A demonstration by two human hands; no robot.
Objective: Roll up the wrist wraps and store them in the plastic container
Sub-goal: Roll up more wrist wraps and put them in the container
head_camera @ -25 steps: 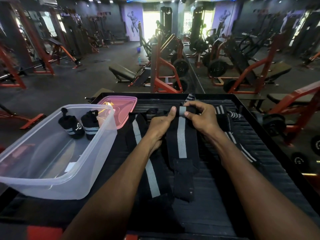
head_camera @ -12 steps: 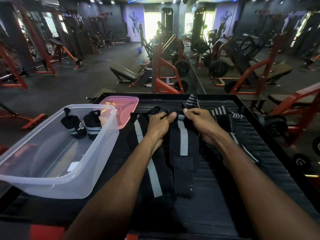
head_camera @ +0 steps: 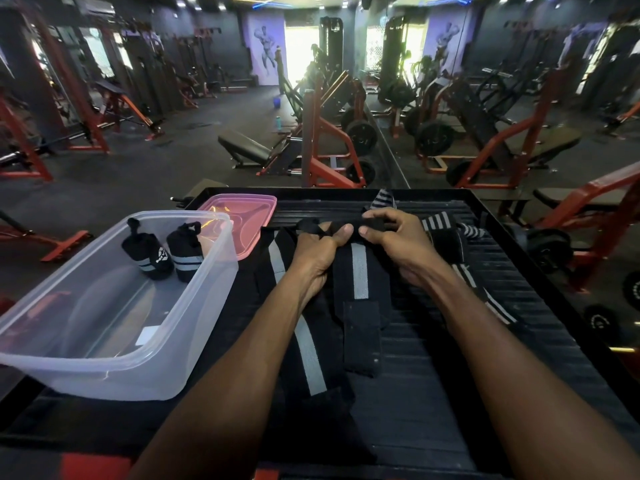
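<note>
Far left on desk (head_camera: 433, 393): clear plastic container (head_camera: 194, 344), two rolled wrist wraps (head_camera: 166, 252) upright inside at far end. Pink lid (head_camera: 242, 211) just behind. Centre: flat wrist wrap (head_camera: 360, 271), grey stripe, lying lengthwise. Left hand (head_camera: 317, 251) pinching rolled far end, thumb on top. Right hand (head_camera: 394, 237) gripping same roll alongside. Further right: loose striped wraps (head_camera: 446, 230).
</note>
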